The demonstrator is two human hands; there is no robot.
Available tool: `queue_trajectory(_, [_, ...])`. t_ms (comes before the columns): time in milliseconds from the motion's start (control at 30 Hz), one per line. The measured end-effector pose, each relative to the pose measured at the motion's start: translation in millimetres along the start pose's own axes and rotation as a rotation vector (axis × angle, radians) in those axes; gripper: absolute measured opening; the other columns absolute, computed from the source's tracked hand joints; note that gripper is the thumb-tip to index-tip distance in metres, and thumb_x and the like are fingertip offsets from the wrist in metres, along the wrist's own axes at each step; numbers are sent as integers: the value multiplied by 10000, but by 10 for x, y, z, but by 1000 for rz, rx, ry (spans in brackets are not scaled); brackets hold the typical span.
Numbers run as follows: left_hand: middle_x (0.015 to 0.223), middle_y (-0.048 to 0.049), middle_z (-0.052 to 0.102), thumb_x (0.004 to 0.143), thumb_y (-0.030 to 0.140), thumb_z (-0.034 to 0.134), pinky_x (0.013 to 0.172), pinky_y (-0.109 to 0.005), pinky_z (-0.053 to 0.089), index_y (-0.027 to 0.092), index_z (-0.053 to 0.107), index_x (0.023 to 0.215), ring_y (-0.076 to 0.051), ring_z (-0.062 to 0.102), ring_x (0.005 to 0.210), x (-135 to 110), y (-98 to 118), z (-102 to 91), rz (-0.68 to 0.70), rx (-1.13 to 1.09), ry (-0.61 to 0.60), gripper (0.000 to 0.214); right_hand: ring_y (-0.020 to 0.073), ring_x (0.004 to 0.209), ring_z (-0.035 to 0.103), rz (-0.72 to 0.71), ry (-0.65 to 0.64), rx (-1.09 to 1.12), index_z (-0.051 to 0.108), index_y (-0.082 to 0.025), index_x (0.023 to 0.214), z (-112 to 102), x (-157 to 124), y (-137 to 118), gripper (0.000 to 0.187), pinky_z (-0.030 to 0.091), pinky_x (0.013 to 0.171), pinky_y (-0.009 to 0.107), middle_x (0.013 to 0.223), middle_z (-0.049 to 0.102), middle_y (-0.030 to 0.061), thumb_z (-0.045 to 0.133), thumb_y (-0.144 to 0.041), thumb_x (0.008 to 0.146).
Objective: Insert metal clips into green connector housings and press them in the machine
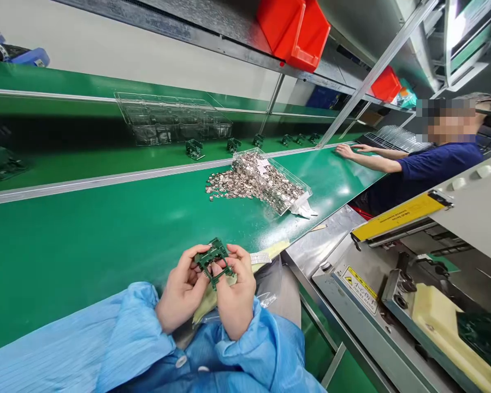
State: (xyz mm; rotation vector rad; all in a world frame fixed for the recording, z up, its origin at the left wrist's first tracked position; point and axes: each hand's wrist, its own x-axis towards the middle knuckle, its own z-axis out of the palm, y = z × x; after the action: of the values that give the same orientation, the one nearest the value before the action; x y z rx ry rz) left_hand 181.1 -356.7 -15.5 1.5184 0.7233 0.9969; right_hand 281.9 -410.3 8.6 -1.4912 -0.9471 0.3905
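Note:
A small dark green plastic frame part point(213, 260) is held between both hands just above the near edge of the green bench point(85, 240). My left hand point(182, 288) pinches its left side with fingers curled. My right hand point(236, 288) grips its right side, thumb pressed on the part. Both wrists wear light blue sleeves. Further out on the bench lies a heap of small silvery metal pieces point(232, 183), spilling from a clear plastic tray point(288, 191).
A green conveyor belt point(106, 155) runs behind the bench, carrying several dark green parts point(194, 148) and clear trays point(167, 117). Red bins point(296, 30) hang overhead. A co-worker in dark blue point(429, 164) reaches onto the bench at right. A metal machine point(392, 284) stands at right.

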Motion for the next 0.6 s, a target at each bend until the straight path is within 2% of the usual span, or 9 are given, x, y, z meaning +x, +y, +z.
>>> queue_trajectory(167, [1047,-34,620,905,220,505,733,-191,519,261,423,1221,-110,631,841,4,-5,-26,-22,-32,-12,328,210,1026,561,21,1,62,622,-191,796,63,-16,30,57,453,870,336,1064,585,80,597,-215,840])
queue_trajectory(400, [857,-7,583,902,269,512,657,-214,508,236,420,1241,-95,543,621,-9,-27,-73,-70,-24,-30,353,204,969,580,56,-5,169,604,-190,809,71,-4,64,44,478,804,315,1009,610,67,598,-224,836])
queue_trajectory(600, [797,-7,576,892,314,524,671,-235,510,242,432,1245,-153,605,752,-2,8,-76,-76,-32,-65,371,172,796,596,223,-76,299,578,-196,915,-41,48,-22,175,500,678,272,865,612,40,654,-311,807])
